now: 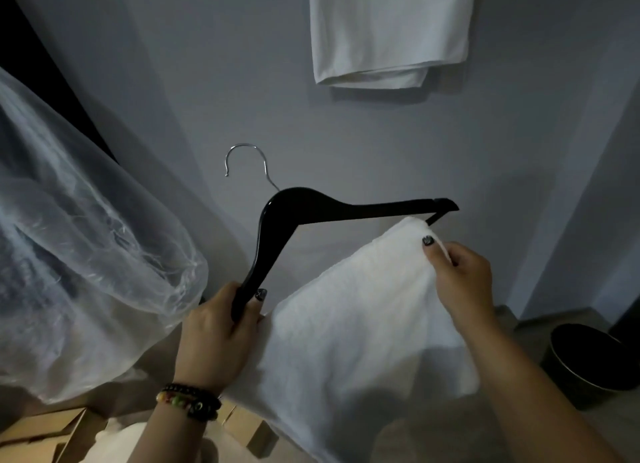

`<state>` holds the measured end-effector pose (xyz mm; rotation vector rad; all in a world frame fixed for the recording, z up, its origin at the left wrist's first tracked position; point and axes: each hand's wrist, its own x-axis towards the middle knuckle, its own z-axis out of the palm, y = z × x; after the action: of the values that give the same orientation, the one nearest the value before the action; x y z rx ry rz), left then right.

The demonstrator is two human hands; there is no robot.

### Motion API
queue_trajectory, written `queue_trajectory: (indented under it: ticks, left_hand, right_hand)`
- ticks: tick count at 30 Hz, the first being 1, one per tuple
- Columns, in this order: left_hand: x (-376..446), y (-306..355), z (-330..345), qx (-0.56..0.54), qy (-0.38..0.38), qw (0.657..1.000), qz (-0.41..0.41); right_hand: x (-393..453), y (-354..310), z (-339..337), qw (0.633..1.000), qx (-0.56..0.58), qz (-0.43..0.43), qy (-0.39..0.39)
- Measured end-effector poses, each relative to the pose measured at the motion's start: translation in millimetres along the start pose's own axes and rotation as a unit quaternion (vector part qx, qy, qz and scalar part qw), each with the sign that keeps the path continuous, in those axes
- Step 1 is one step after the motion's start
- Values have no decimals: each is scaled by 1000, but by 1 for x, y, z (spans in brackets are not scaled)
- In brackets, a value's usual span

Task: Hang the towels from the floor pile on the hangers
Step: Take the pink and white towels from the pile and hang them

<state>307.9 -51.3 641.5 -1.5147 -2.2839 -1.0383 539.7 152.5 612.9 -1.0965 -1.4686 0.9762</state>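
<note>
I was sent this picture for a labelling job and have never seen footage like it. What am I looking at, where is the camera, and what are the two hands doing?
There is no machine here: a person wears one wide-angle camera on the head, looking forward and down at their own two bare hands, so the edges of the picture look bent.

The left hand, with bead bracelets at the wrist, grips one end of a black hanger with a metal hook. The right hand pinches the top edge of a white towel near the hanger's lower bar, at its far end.

Behind is a grey wall, where another white cloth hangs at the top. To the left is a clear plastic cover over something dark. Low down are cardboard boxes and, on the right, a round black bin.
</note>
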Motion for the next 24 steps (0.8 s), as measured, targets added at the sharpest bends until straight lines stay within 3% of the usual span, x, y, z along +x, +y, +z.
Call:
queue_trajectory:
  ticks: [4, 7, 9, 16, 21, 24]
  left_hand:
    - [-3, 10, 17, -28, -10, 998, -47]
    - [-4, 12, 30, -62, -18, 990, -128]
    - [-2, 10, 34, -93, -31, 978, -183]
    - [21, -1, 30, -146, -31, 956, -253]
    - [56, -13, 7, -251, 8, 921, -299]
    - [79, -11, -1, -338, 2, 887, -314]
  right_hand:
    - [19, 3, 4, 998, -58, 16, 14]
    - [26, 9, 13, 986, -167, -5, 4]
    - [21, 7, 22, 985, -168, -42, -5]
    - [18, -30, 72, 975, -117, -118, -148]
    - [20, -88, 145, 941, -4, 10, -339]
    - [19, -132, 196, 924, 56, 28, -378]
